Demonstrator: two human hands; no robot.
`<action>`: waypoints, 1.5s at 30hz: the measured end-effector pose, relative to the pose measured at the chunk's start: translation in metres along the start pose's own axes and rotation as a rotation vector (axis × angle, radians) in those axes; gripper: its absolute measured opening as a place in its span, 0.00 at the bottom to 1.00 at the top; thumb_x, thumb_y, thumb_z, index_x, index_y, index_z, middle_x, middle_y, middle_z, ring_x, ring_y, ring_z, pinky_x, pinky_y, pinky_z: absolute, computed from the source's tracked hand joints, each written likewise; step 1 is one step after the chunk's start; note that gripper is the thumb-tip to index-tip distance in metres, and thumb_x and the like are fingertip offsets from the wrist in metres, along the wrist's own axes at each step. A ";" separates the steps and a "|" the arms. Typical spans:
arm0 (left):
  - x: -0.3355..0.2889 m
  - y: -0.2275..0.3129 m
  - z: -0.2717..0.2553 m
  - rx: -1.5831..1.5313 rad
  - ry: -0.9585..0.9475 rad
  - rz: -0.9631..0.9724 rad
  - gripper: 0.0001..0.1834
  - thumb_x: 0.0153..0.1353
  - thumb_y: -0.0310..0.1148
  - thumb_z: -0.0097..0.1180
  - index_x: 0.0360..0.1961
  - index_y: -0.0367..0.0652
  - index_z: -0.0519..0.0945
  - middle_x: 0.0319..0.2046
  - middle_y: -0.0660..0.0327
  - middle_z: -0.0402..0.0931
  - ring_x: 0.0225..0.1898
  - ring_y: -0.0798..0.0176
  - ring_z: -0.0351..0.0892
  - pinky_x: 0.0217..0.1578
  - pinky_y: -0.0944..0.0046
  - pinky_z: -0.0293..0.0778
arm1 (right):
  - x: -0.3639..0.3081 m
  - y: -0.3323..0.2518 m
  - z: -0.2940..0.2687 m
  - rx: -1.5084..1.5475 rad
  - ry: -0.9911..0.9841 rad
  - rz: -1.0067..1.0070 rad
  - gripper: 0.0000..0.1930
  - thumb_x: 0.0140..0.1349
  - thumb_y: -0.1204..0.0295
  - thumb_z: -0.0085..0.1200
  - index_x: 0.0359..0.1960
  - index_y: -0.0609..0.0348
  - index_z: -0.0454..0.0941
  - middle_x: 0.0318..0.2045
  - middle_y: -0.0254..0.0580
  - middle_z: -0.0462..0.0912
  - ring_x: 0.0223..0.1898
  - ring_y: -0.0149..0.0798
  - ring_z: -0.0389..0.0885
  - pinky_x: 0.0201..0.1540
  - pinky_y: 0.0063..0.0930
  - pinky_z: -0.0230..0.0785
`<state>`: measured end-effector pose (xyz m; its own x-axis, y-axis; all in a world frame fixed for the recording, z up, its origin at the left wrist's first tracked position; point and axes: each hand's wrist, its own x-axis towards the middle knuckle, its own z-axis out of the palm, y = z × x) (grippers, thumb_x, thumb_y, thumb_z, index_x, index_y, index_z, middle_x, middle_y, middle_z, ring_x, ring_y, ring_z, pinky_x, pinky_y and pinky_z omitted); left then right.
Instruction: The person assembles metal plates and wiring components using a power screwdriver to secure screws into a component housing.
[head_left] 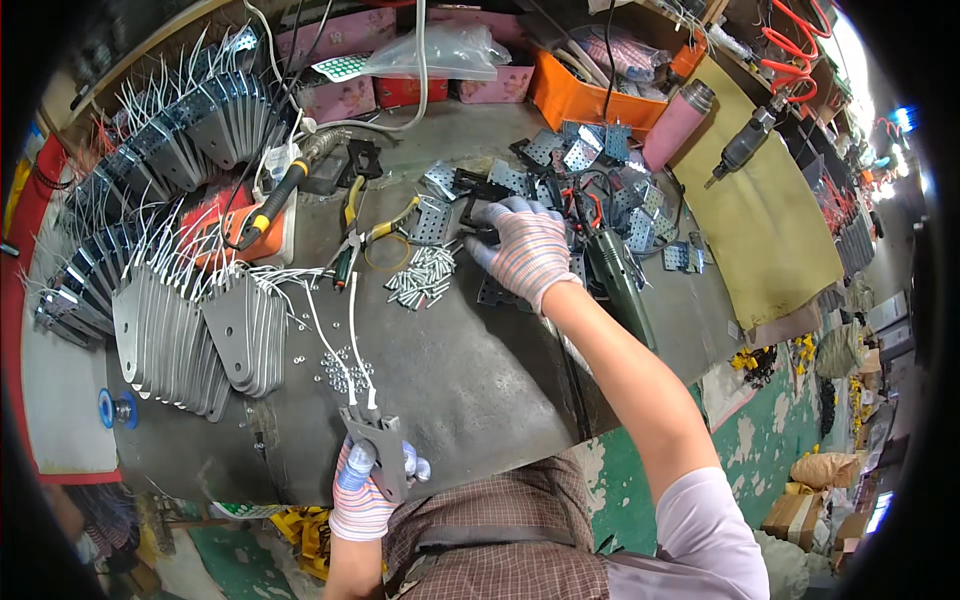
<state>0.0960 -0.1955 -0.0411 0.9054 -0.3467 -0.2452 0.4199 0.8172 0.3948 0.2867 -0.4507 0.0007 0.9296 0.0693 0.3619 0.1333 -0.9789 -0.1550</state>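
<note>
Nearest, a gray plate [389,468] with two white wires [372,398] sits by the table's [470,400] near edge, its sides pinched by the gloved left hand [362,490]. It looks hard, smooth and not too heavy, so hold its flat sides and don't tug the wires, which look soft. Past the screws [422,278], the right hand [525,245] bends its fingers over black parts [482,186], but I can't tell if it grips one.

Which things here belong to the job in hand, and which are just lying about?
Likely in the job:
grey bracket, held in the left hand
perforated plates, near the right hand
loose screws

Probably just lying about:
pink flask
clear plastic bag
orange bin
</note>
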 end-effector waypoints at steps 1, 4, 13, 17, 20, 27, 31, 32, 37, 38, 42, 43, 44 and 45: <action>0.000 -0.002 -0.007 -0.068 0.008 -0.011 0.24 0.56 0.39 0.63 0.52 0.43 0.73 0.34 0.55 0.78 0.32 0.57 0.79 0.35 0.48 0.76 | 0.005 0.001 -0.001 -0.004 -0.004 -0.003 0.20 0.50 0.53 0.59 0.42 0.48 0.81 0.38 0.43 0.80 0.45 0.48 0.76 0.49 0.40 0.67; -0.001 -0.006 -0.012 -0.027 -0.030 0.022 0.23 0.57 0.38 0.62 0.52 0.43 0.72 0.36 0.54 0.78 0.33 0.56 0.79 0.36 0.47 0.76 | 0.018 0.018 -0.008 0.350 -0.070 0.242 0.19 0.50 0.53 0.58 0.39 0.50 0.82 0.34 0.46 0.83 0.40 0.50 0.80 0.46 0.40 0.71; -0.005 -0.006 0.017 0.157 0.097 0.045 0.28 0.62 0.37 0.55 0.61 0.43 0.63 0.48 0.48 0.74 0.43 0.46 0.79 0.45 0.42 0.77 | -0.091 -0.020 -0.072 0.340 -0.311 -0.394 0.10 0.58 0.64 0.55 0.36 0.57 0.77 0.26 0.44 0.78 0.30 0.50 0.77 0.36 0.41 0.69; -0.006 -0.002 0.032 0.248 0.126 -0.012 0.27 0.62 0.30 0.53 0.61 0.43 0.58 0.55 0.48 0.68 0.51 0.47 0.75 0.49 0.45 0.76 | -0.141 -0.028 -0.053 0.258 -0.159 -0.338 0.13 0.51 0.61 0.62 0.36 0.53 0.79 0.28 0.38 0.78 0.31 0.44 0.76 0.37 0.38 0.66; -0.009 -0.001 0.038 0.319 0.148 -0.079 0.26 0.63 0.30 0.51 0.61 0.42 0.59 0.55 0.49 0.69 0.52 0.48 0.75 0.50 0.47 0.76 | -0.157 -0.020 -0.044 0.326 -0.144 -0.221 0.11 0.50 0.64 0.63 0.34 0.52 0.80 0.28 0.37 0.78 0.31 0.43 0.75 0.37 0.37 0.65; -0.004 -0.020 0.064 0.274 0.125 -0.169 0.22 0.65 0.30 0.50 0.59 0.39 0.64 0.50 0.54 0.73 0.49 0.57 0.76 0.50 0.51 0.76 | -0.133 -0.053 -0.042 0.598 0.193 -0.323 0.12 0.46 0.67 0.66 0.32 0.52 0.79 0.25 0.36 0.74 0.28 0.43 0.73 0.34 0.38 0.63; -0.004 -0.022 0.061 0.291 0.050 -0.240 0.22 0.64 0.30 0.50 0.59 0.40 0.64 0.48 0.55 0.74 0.46 0.57 0.78 0.49 0.51 0.77 | -0.128 -0.055 -0.027 0.631 0.201 -0.317 0.12 0.43 0.67 0.67 0.29 0.52 0.79 0.23 0.36 0.74 0.26 0.42 0.73 0.31 0.37 0.62; -0.003 -0.022 0.060 0.290 0.057 -0.237 0.22 0.64 0.30 0.50 0.59 0.40 0.64 0.48 0.55 0.74 0.46 0.57 0.78 0.49 0.51 0.77 | -0.128 -0.056 -0.028 0.609 0.197 -0.331 0.11 0.43 0.67 0.67 0.28 0.52 0.80 0.23 0.36 0.74 0.26 0.42 0.73 0.31 0.37 0.62; -0.001 -0.022 0.051 0.393 0.128 -0.157 0.24 0.66 0.40 0.52 0.58 0.40 0.65 0.45 0.54 0.75 0.42 0.57 0.80 0.38 0.57 0.81 | -0.127 -0.061 -0.027 0.580 0.166 -0.402 0.11 0.47 0.63 0.64 0.30 0.51 0.80 0.24 0.36 0.74 0.28 0.43 0.73 0.33 0.37 0.63; 0.000 -0.022 0.048 0.392 0.121 -0.158 0.24 0.66 0.40 0.52 0.58 0.40 0.65 0.45 0.54 0.75 0.42 0.57 0.80 0.38 0.57 0.81 | -0.124 -0.062 -0.029 0.574 0.168 -0.402 0.11 0.47 0.63 0.64 0.30 0.51 0.80 0.24 0.36 0.74 0.28 0.43 0.73 0.33 0.37 0.63; 0.008 -0.010 0.044 0.559 0.349 0.157 0.26 0.65 0.49 0.50 0.51 0.37 0.68 0.38 0.49 0.78 0.30 0.54 0.82 0.26 0.58 0.82 | -0.093 -0.055 -0.032 0.460 0.072 -0.289 0.10 0.51 0.66 0.61 0.34 0.54 0.80 0.32 0.41 0.79 0.37 0.45 0.77 0.43 0.38 0.66; 0.008 0.000 0.023 0.461 0.328 0.104 0.25 0.65 0.49 0.50 0.50 0.37 0.70 0.37 0.49 0.78 0.29 0.53 0.82 0.25 0.58 0.82 | -0.078 -0.052 -0.025 0.373 0.049 -0.253 0.11 0.51 0.66 0.61 0.35 0.53 0.80 0.35 0.42 0.79 0.40 0.46 0.76 0.44 0.39 0.66; 0.009 0.008 0.003 0.359 0.298 0.046 0.25 0.65 0.49 0.50 0.49 0.37 0.71 0.36 0.49 0.78 0.28 0.53 0.82 0.24 0.58 0.82 | -0.063 -0.048 -0.017 0.277 0.026 -0.212 0.11 0.51 0.66 0.61 0.36 0.51 0.80 0.37 0.44 0.78 0.43 0.47 0.75 0.46 0.40 0.66; 0.011 0.008 0.011 0.332 0.372 0.097 0.24 0.64 0.50 0.50 0.48 0.38 0.73 0.35 0.49 0.78 0.27 0.52 0.81 0.22 0.57 0.82 | -0.053 -0.045 -0.009 0.271 0.030 -0.211 0.11 0.51 0.66 0.61 0.36 0.51 0.80 0.37 0.44 0.78 0.43 0.47 0.75 0.46 0.40 0.66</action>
<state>0.1103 -0.1973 -0.0309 0.8827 -0.0400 -0.4683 0.3873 0.6265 0.6764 0.2283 -0.4121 -0.0038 0.8617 0.2551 0.4387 0.4120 -0.8564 -0.3112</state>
